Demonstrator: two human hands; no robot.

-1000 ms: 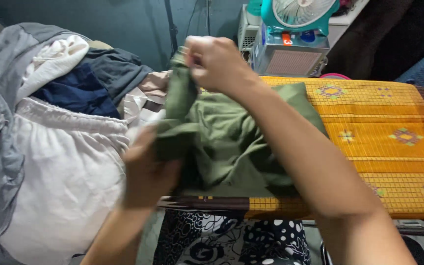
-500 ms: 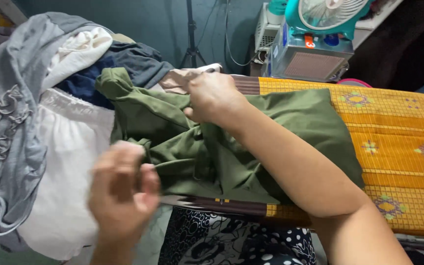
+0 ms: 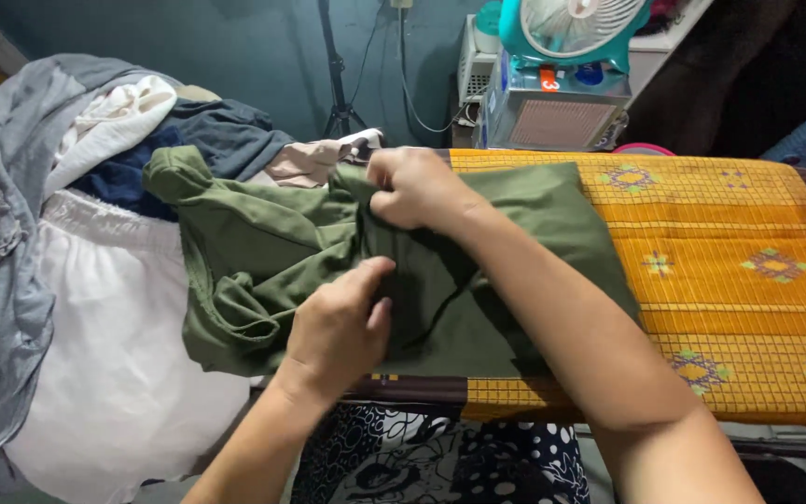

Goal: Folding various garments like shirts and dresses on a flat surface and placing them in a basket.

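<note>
Nearest, the left hand (image 3: 342,327) pinches the olive green garment (image 3: 272,247), grip closed on a fold. Farther, the right hand (image 3: 417,187) clasps its upper edge. It lies across the orange-covered counter (image 3: 748,280), beside piled clothes (image 3: 95,233).

The right hand (image 3: 417,189) hides its fingers in the green garment (image 3: 263,252); the fan (image 3: 571,23) is cut off above.
</note>
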